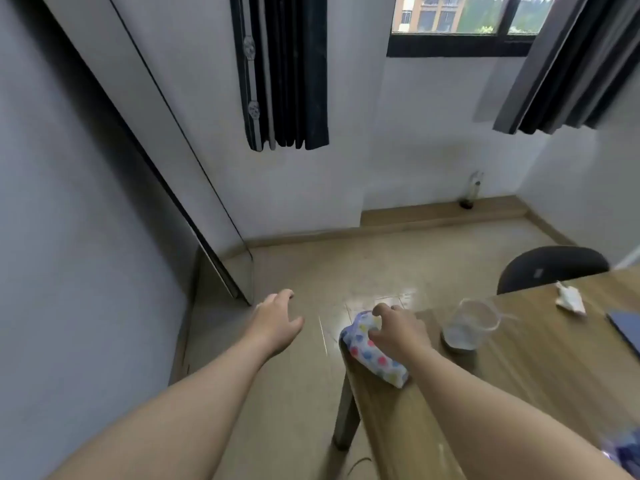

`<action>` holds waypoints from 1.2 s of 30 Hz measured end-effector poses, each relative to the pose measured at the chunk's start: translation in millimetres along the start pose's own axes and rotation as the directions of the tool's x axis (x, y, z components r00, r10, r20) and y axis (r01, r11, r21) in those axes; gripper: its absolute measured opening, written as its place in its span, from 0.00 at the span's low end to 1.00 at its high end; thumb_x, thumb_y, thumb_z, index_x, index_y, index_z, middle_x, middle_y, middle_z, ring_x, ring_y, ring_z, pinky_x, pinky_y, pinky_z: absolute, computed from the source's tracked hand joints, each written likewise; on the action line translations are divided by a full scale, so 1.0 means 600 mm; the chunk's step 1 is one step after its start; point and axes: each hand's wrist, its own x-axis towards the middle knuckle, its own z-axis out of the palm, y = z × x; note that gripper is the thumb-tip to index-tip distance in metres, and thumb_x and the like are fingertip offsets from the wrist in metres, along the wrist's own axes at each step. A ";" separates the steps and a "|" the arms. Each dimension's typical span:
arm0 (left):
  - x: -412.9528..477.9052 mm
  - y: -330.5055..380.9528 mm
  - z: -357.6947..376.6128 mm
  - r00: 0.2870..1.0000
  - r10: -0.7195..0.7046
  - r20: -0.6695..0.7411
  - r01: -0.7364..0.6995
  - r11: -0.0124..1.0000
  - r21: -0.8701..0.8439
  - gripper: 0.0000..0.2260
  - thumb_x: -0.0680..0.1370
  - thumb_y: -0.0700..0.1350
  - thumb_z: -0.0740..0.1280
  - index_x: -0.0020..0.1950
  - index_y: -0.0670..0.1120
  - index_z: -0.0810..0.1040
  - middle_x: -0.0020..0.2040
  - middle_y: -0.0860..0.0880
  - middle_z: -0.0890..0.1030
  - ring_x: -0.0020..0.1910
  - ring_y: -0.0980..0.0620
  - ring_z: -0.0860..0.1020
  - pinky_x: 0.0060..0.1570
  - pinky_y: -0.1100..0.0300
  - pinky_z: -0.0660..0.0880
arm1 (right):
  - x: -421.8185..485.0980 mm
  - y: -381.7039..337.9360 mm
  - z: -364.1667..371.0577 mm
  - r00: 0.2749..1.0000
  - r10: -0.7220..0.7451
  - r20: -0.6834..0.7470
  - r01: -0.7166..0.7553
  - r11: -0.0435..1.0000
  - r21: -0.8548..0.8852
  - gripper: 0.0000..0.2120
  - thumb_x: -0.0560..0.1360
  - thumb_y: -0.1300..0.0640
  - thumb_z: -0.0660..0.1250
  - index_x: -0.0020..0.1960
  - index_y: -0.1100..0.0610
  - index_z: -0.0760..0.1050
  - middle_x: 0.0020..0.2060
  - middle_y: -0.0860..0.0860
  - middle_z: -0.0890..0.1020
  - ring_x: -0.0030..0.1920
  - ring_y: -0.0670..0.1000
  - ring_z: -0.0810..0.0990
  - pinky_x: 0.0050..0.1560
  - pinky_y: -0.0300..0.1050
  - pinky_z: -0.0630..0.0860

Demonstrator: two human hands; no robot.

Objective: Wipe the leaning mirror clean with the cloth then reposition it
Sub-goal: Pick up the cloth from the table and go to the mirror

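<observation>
Table corner (377, 403): right hand (398, 330) grips cloth (367, 355), mirror (204, 202) well apart.

White cloth (372, 355) multicoloured dots; black curtains (287, 71); wooden-brown table (519, 393)

Closed in by plain white walls (415, 133), edged low down with wooden skirting (433, 216). Takes daylight from a black-framed window (460, 19) at top right, flanked by a dark left curtain (287, 71) and a dark right curtain (571, 64). Gleams with pale glare on the beige tiled floor (311, 265) just beyond the wooden tabletop's (554, 341) left corner. Holds a clear jug (471, 323) near that corner, a crumpled tissue (569, 299) by the far edge — black chair back (550, 268) just behind.
</observation>
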 end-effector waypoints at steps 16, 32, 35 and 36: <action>0.075 -0.050 -0.051 0.997 -0.080 0.002 0.080 0.996 -0.046 0.21 0.75 0.49 0.63 0.67 0.47 0.66 0.66 0.46 0.70 0.60 0.47 0.72 0.59 0.56 0.70 | 0.062 -0.072 0.004 0.990 0.138 -0.025 -0.110 0.871 0.478 0.06 0.77 0.54 0.57 0.46 0.54 0.71 0.39 0.51 0.76 0.42 0.53 0.74 0.37 0.44 0.66; 0.364 -0.185 -0.604 0.844 -0.020 -0.535 0.030 0.999 0.011 0.15 0.75 0.50 0.64 0.62 0.49 0.72 0.56 0.50 0.77 0.51 0.51 0.75 0.48 0.61 0.69 | 0.435 -0.569 -0.231 0.995 -0.010 -0.100 0.096 0.362 0.927 0.07 0.72 0.53 0.66 0.46 0.55 0.73 0.41 0.54 0.79 0.43 0.55 0.79 0.45 0.49 0.77; 0.427 -0.196 -0.708 0.796 0.013 -0.606 0.021 0.999 0.050 0.15 0.76 0.49 0.63 0.62 0.48 0.71 0.55 0.50 0.77 0.48 0.51 0.74 0.47 0.59 0.70 | 0.498 -0.659 -0.285 0.985 -0.058 -0.163 0.172 0.289 0.942 0.05 0.72 0.54 0.66 0.44 0.55 0.73 0.40 0.53 0.78 0.41 0.54 0.78 0.43 0.49 0.75; 0.447 -0.198 -0.735 0.775 0.034 -0.631 0.011 0.998 0.067 0.16 0.76 0.49 0.63 0.63 0.48 0.71 0.56 0.50 0.76 0.49 0.51 0.74 0.47 0.59 0.71 | 0.517 -0.686 -0.301 0.980 -0.072 -0.183 0.196 0.256 0.947 0.05 0.72 0.54 0.67 0.43 0.55 0.73 0.39 0.53 0.78 0.41 0.53 0.77 0.42 0.48 0.75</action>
